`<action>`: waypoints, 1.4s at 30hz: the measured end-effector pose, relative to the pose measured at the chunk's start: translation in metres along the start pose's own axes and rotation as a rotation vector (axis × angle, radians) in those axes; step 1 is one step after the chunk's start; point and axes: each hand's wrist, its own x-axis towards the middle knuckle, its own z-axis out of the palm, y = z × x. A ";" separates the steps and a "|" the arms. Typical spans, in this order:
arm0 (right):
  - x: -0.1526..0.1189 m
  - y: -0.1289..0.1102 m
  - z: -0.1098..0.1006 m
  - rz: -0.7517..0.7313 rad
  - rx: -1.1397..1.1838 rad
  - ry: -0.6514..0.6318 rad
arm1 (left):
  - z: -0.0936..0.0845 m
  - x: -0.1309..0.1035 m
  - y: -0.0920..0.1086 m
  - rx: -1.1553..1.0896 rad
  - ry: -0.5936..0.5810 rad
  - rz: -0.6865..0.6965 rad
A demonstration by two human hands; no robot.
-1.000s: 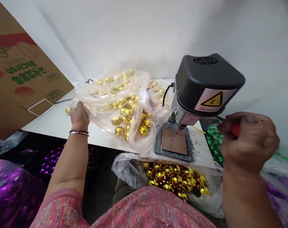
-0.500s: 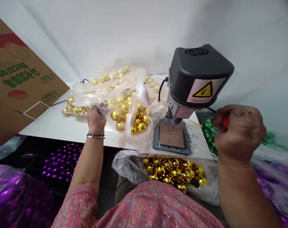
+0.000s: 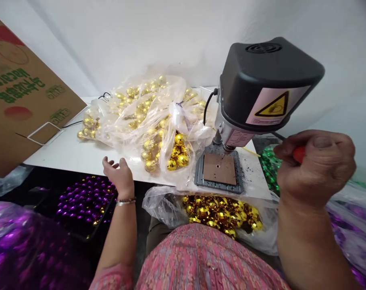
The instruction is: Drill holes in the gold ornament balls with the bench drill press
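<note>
My left hand [image 3: 119, 173] is held over the table's front edge with its fingers apart and nothing in it. Behind it, clear plastic bags [image 3: 125, 121] full of gold balls lie on the white table [image 3: 71, 159]. My right hand [image 3: 317, 165] is wrapped round the red knob [image 3: 299, 154] of the drill press lever. The black drill press [image 3: 270, 80] stands at the table's right, its bit above a brown square plate [image 3: 219, 169] with a small hole. No ball lies on that plate. An opened bag of gold faceted balls [image 3: 222, 213] rests on my lap.
A cardboard box [image 3: 25, 92] stands at the left. Purple balls [image 3: 84, 201] lie in a dark tray below the table, with a large bag of purple balls [image 3: 28, 245] nearer. Green balls [image 3: 270, 165] and bagged purple balls [image 3: 358, 213] are at the right. Dark shavings surround the press base.
My left hand has let go of the plastic bag and moved down toward me, its fingers now apart. The view has shifted slightly. My right hand keeps its hold on the red knob.
</note>
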 end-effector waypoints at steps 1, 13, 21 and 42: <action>0.000 0.000 0.000 0.001 0.011 0.004 | 0.002 -0.013 0.005 0.062 0.038 0.132; -0.005 0.000 -0.003 -0.035 0.058 -0.044 | 0.046 -0.104 0.063 0.293 -0.757 0.820; -0.005 0.004 -0.005 -0.089 0.054 -0.098 | 0.081 -0.110 0.079 0.901 -1.048 0.673; 0.002 -0.002 -0.009 -0.112 0.021 -0.250 | 0.080 -0.154 0.096 -0.383 -1.336 -0.581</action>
